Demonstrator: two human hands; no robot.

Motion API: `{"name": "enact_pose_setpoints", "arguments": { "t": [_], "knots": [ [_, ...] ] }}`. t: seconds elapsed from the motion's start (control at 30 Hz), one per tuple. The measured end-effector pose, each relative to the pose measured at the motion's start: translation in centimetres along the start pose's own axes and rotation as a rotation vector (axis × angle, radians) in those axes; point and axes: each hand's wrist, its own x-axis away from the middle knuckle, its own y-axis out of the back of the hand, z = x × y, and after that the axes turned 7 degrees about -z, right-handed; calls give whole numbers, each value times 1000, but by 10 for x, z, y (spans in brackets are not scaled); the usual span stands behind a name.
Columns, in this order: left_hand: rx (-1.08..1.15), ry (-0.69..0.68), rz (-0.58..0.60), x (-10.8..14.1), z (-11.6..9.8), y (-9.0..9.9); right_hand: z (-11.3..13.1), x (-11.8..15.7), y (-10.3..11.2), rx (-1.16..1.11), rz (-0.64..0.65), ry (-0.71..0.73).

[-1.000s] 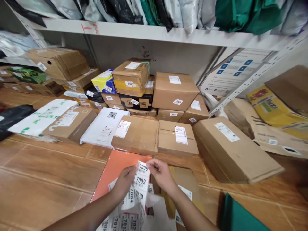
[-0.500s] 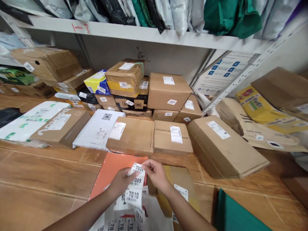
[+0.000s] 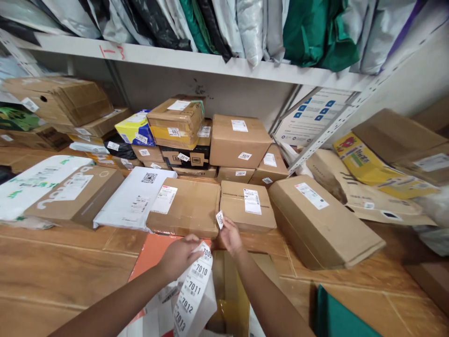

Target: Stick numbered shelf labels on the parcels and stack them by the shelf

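Observation:
My left hand [image 3: 180,256] pinches the top of a long strip of numbered labels [image 3: 192,290], which hangs down showing 7009 through 7013. Between the fingertips of my right hand [image 3: 230,235] is one small white label sticker [image 3: 220,219], held apart from the strip. The sticker is just in front of two brown cartons: a wider carton [image 3: 196,206] on the left and a smaller carton [image 3: 264,217] on the right, each with a white shipping label. Beneath my hands lie an orange flat package [image 3: 150,252] and a taped brown box [image 3: 224,281], partly hidden by my arms and the strip.
A white mailer [image 3: 122,196] and a long brown box [image 3: 322,224] flank the cartons. Behind stand stacked boxes, including a large carton [image 3: 238,145]. A white shelf [image 3: 196,63] full of bagged parcels runs overhead. A green package [image 3: 340,313] lies at lower right.
The 7008 label has come off the strip into my right hand, which has moved up and right towards the cartons. The strip in my left hand now starts at 7009. The view has shifted slightly.

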Motion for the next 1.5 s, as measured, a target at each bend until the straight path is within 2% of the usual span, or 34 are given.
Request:
{"name": "enact_pose_setpoints", "arguments": {
  "t": [0.13,0.3,0.4,0.47,0.63,0.73,0.8,0.87,0.93,0.97,1.0,1.07,1.1,1.13,1.3,1.5],
  "knots": [
    [20,9,70,11,4,-15,9,-16,10,124,83,38],
    [97,53,155,45,8,-16,41,-30,33,487,319,98],
    [116,111,187,63,10,-16,49,-25,31,697,421,210],
    [145,146,191,70,8,-17,46,-19,25,787,435,290],
    [298,166,161,77,-5,-16,25,-4,21,836,323,393],
    [372,183,110,78,-7,-18,13,-4,26,757,145,359],
    [384,202,21,78,-4,-21,11,1,24,700,97,320],
    [385,222,-95,78,-1,-25,16,18,17,646,34,315],
    [411,229,-186,79,1,-25,28,49,4,589,-75,328],
    [430,225,-217,80,1,-23,34,67,-4,574,-74,329],
    [447,214,-238,82,-1,-20,41,86,-12,577,34,312],
    [463,178,-256,85,-5,-12,49,120,-27,613,383,256],
    [463,164,-259,87,-7,-6,51,132,-34,625,507,236],
    [459,154,-259,90,-9,-1,51,141,-39,628,565,215],
    [474,205,-337,118,-11,15,36,157,-58,583,558,-22],
    [769,517,-423,168,-2,30,27,180,-97,482,595,-206]
  ]
}}
